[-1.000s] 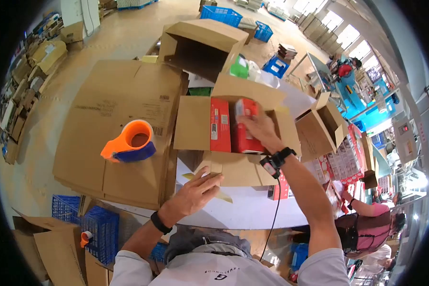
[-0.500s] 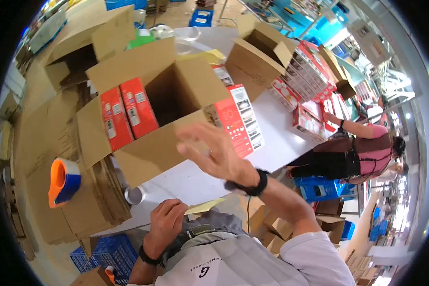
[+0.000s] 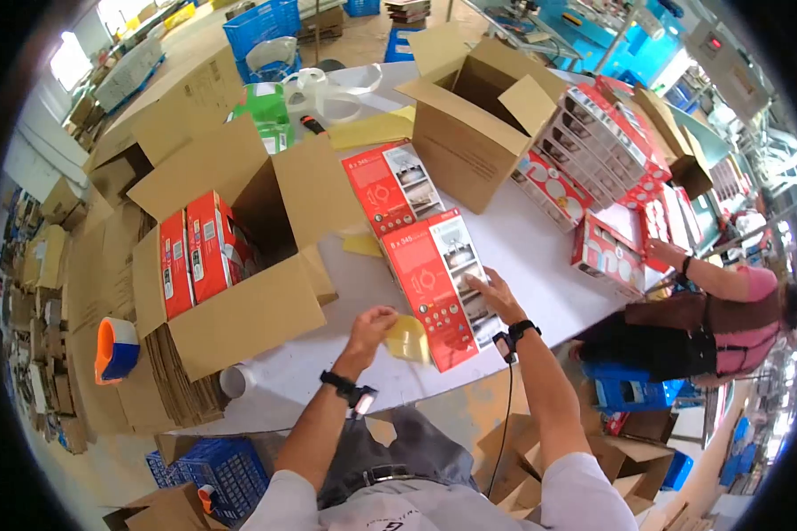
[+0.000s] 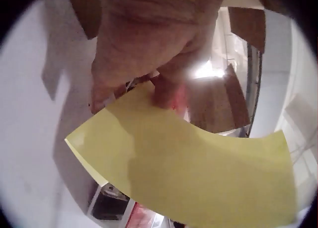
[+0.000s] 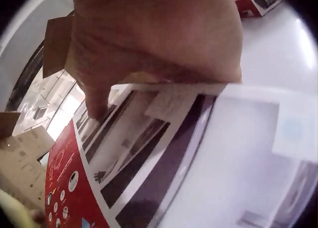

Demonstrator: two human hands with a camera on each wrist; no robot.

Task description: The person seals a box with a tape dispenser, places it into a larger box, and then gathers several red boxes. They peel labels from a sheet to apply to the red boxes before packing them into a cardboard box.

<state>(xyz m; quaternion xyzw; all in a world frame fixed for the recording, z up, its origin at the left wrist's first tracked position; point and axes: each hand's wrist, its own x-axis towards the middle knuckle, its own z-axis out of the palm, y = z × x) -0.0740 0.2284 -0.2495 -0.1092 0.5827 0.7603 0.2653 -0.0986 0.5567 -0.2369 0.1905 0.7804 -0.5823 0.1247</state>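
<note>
My left hand (image 3: 370,336) pinches a curved yellow sheet (image 4: 198,173) between thumb and fingers. The sheet hangs beside the left edge of a red-and-white printed box (image 3: 429,288) lying on the table. My right hand (image 3: 502,301) grips that box at its right edge, the thumb on the printed top face; the other fingers are mostly hidden in the right wrist view. Behind it lies a second red printed box (image 3: 390,186). To the left, an open cardboard carton (image 3: 248,323) holds two red boxes (image 3: 195,252) standing side by side.
Another open carton (image 3: 465,146) stands at the back, near stacked red boxes (image 3: 593,142). At left, an orange-and-blue tape dispenser (image 3: 115,350) sits on flattened cardboard (image 3: 88,283). Yellow sheets (image 3: 372,128) lie at the table's back. A person (image 3: 717,310) works at right.
My right hand has come out of the carton, where it touched a red box, and moved right to the box on the table. My left hand has brought the yellow sheet forward. The head view has turned right.
</note>
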